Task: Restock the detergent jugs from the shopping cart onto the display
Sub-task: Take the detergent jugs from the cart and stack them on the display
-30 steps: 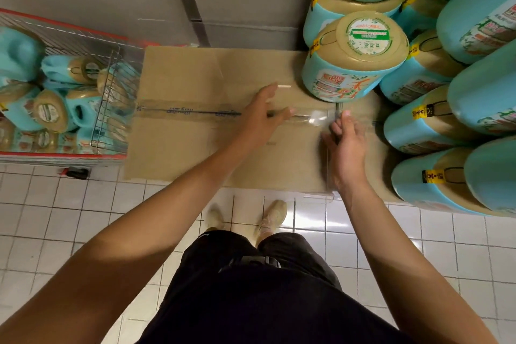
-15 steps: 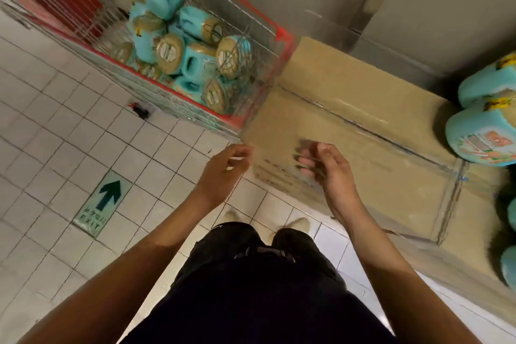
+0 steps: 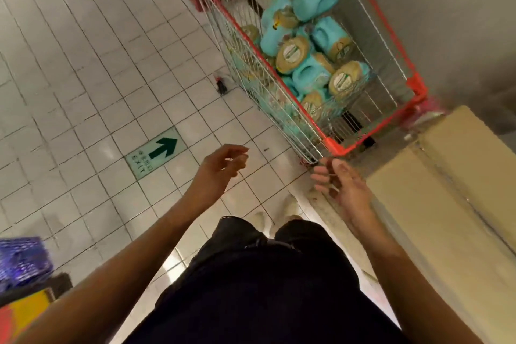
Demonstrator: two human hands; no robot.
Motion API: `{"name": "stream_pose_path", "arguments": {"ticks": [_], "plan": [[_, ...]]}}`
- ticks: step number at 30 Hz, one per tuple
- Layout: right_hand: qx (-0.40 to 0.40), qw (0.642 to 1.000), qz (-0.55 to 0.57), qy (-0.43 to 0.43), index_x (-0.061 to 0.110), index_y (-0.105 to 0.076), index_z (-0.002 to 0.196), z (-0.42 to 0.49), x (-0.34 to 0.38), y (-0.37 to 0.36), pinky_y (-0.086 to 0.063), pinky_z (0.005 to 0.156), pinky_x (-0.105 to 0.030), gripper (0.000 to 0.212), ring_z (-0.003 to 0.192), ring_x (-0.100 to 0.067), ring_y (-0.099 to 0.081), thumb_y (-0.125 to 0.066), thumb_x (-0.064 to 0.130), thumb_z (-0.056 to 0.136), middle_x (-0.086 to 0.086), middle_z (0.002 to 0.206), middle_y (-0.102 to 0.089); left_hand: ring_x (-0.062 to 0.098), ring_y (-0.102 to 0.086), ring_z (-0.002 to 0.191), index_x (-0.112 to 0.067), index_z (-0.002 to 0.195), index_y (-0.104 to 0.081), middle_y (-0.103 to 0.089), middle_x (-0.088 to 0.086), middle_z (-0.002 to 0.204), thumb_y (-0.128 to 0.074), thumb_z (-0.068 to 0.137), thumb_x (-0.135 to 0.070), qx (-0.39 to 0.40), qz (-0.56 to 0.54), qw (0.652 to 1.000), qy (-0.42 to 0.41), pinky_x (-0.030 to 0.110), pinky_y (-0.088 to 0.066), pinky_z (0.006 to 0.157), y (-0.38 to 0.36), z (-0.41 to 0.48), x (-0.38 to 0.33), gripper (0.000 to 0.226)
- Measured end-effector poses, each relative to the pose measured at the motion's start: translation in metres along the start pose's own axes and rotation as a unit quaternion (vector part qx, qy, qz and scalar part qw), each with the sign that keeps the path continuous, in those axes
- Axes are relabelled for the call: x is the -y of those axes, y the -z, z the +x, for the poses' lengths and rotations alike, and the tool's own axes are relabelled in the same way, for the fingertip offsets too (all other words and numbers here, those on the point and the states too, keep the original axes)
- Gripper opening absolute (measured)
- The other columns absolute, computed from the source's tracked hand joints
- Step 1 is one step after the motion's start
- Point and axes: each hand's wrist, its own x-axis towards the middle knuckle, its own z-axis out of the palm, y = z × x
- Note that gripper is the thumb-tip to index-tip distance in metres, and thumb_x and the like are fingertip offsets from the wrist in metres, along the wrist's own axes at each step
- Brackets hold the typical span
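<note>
A wire shopping cart [image 3: 371,36] with a red rim stands ahead at the upper right. Several turquoise detergent jugs [image 3: 310,50] with tan caps lie piled inside it. My left hand [image 3: 220,167] hovers over the tiled floor, short of the cart's near corner, fingers loosely curled and holding nothing. My right hand [image 3: 339,183] hangs just below the cart's near red corner, palm up, fingers half curled and empty. The cardboard display base [image 3: 446,190] lies to the right of my right hand. The stacked jugs of the display are out of view.
A green exit arrow sticker [image 3: 155,155] is on the white tiled floor to the left. A blue crate [image 3: 22,262] and a yellow-red object [image 3: 22,313] sit at the lower left. A grey wall [image 3: 446,22] runs behind the cart. My feet [image 3: 279,212] stand between floor and cardboard.
My view has swung left from the display and cardboard toward the cart. Both hands left the cardboard top and now hang empty near the cart's near corner.
</note>
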Motion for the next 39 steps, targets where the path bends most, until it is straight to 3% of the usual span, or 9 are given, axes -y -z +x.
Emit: {"name": "stream_pose_path", "arguments": {"ticks": [5,9,16,22,29,34,39], "plan": [[0.009,0.999,-0.049,-0.011,0.013,-0.069,0.109,0.038,0.02,-0.017,-0.053,0.072,-0.03,0.031,0.089,-0.027,-0.056,-0.045,0.031,0.11,-0.017,0.1,-0.06,0.013,-0.072,0.107,-0.016,0.13,-0.065,-0.073,-0.003,0.121,-0.053,0.109,-0.024,-0.043,-0.022,0.999,0.002,0.038,-0.061,0.093,0.028,0.036,-0.007,0.025],[0.007,0.994,-0.102,-0.029,0.006,-0.066,0.122,0.086,0.037,-0.03,-0.063,0.082,-0.036,0.035,0.097,-0.03,-0.073,-0.042,0.03,0.113,-0.017,0.11,-0.074,0.012,-0.073,0.108,-0.022,0.128,-0.066,-0.074,-0.007,0.118,-0.054,0.109,-0.026,-0.066,-0.044,0.997,0.009,0.032,-0.061,0.09,0.046,0.077,-0.016,0.023],[0.061,0.988,-0.132,-0.043,0.009,-0.069,0.115,0.186,0.078,-0.069,-0.06,0.083,-0.038,0.039,0.101,-0.03,-0.073,-0.041,0.035,0.113,-0.017,0.108,-0.075,0.012,-0.073,0.107,-0.025,0.125,-0.068,-0.075,-0.008,0.115,-0.056,0.108,-0.024,-0.105,-0.029,0.993,0.045,0.04,-0.062,0.092,0.079,0.147,-0.033,0.021],[0.087,0.988,-0.128,-0.022,0.008,-0.069,0.114,0.262,0.13,-0.109,-0.061,0.077,-0.029,0.034,0.092,-0.021,-0.073,-0.043,0.031,0.113,-0.011,0.102,-0.074,0.014,-0.073,0.107,-0.024,0.124,-0.067,-0.075,-0.006,0.116,-0.056,0.107,-0.021,-0.11,-0.006,0.992,0.057,0.041,-0.062,0.092,0.109,0.205,-0.049,0.02],[0.066,0.992,-0.106,-0.013,0.014,-0.07,0.108,0.333,0.165,-0.138,-0.059,0.084,-0.039,0.031,0.092,-0.022,-0.073,-0.046,0.033,0.112,-0.009,0.101,-0.074,0.014,-0.073,0.106,-0.016,0.127,-0.065,-0.074,-0.001,0.119,-0.055,0.107,-0.02,-0.079,0.015,0.994,0.075,0.045,-0.061,0.094,0.138,0.281,-0.066,0.023],[0.011,0.996,-0.083,-0.014,0.014,-0.07,0.108,0.374,0.181,-0.155,-0.061,0.077,-0.032,0.032,0.087,-0.018,-0.074,-0.047,0.035,0.111,0.0,0.093,-0.076,0.014,-0.074,0.105,-0.028,0.121,-0.068,-0.076,-0.006,0.115,-0.057,0.107,-0.02,-0.019,0.027,0.997,0.067,0.048,-0.061,0.094,0.153,0.359,-0.079,0.019],[-0.059,0.997,-0.049,-0.033,0.014,-0.069,0.106,0.409,0.197,-0.172,-0.06,0.076,-0.032,0.03,0.085,-0.015,-0.074,-0.044,0.029,0.112,-0.007,0.098,-0.072,0.015,-0.073,0.102,-0.034,0.116,-0.07,-0.076,-0.01,0.11,-0.061,0.103,-0.029,0.066,0.052,0.995,0.052,0.044,-0.061,0.092,0.164,0.45,-0.105,0.017]]}}
